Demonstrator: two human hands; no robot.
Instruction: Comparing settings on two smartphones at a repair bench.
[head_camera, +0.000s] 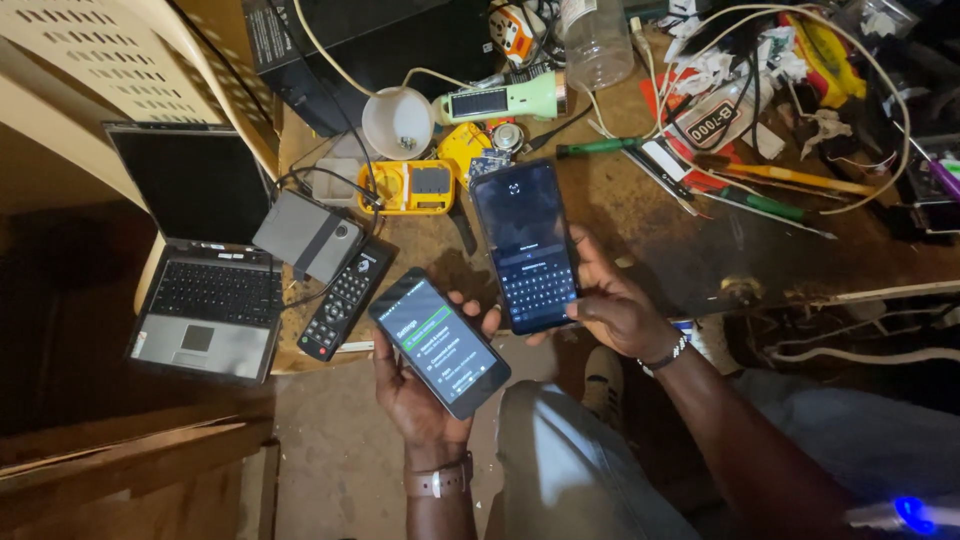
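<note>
Beige slatted plastic, a chair (120, 60), fills the upper left corner, and on its seat sits an open laptop (205, 260) with a dark screen and a silver palm rest. Just right of it, on the edge of the worn brown workbench (650, 240), lie a grey box-shaped device (308, 235) with a cable and a black remote control (345, 300).

Lower down, the left hand (420, 390), a watch on its wrist, is wrapped around the smaller phone (438, 342), fingers curled round its edges; the lit screen shows a menu list with a green band. Just beside it, apart from it, the larger phone (526, 245) stands tilted in the right hand (615, 305), which grips its lower end with the thumb over an on-screen keyboard; a beaded band circles that wrist.

Behind the phones on the bench are a yellow tray (405, 187), a white bowl (397, 122), a pale green torch (505, 100) and a clear plastic bottle (597, 40). Farther right lie screwdrivers (770, 205) with green handles among white cables (800, 25).
</note>
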